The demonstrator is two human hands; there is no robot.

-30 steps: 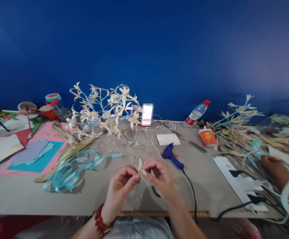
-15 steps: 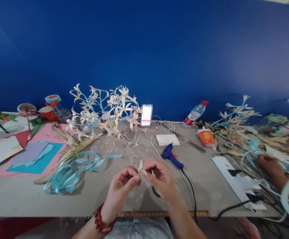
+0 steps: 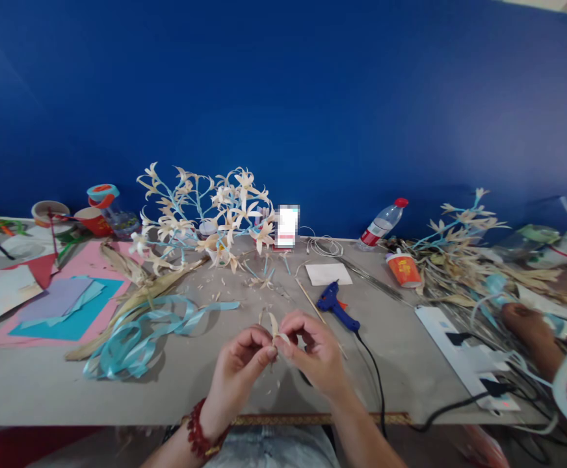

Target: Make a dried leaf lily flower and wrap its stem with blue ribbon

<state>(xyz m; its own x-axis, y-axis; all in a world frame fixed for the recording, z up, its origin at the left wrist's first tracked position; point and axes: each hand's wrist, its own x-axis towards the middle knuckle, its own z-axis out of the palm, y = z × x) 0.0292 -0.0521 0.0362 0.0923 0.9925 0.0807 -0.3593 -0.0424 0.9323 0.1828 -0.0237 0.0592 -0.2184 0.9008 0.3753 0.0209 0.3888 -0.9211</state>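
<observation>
Both my hands meet over the near middle of the grey table (image 3: 176,383). My left hand (image 3: 242,364) and my right hand (image 3: 313,351) are closed in pinches on a small pale straw petal piece (image 3: 274,327) held between their fingertips. A red bead bracelet (image 3: 196,432) sits on my left wrist. Behind them stands a branch of pale straw flowers on blue stems (image 3: 205,218). A blue glue gun (image 3: 338,305) lies just right of my right hand, its black cord running toward the table edge.
Light blue ribbon (image 3: 137,335) curls at the left, beside coloured paper sheets (image 3: 59,302). A water bottle (image 3: 380,225), an orange cup (image 3: 404,268) and a heap of dried leaves lie at the right. Another person's hand (image 3: 527,323) rests near a white power strip (image 3: 463,354).
My hands have stayed nearly in place, the fingers turning the straw piece slightly. The other person's hand at the right has shifted a little.
</observation>
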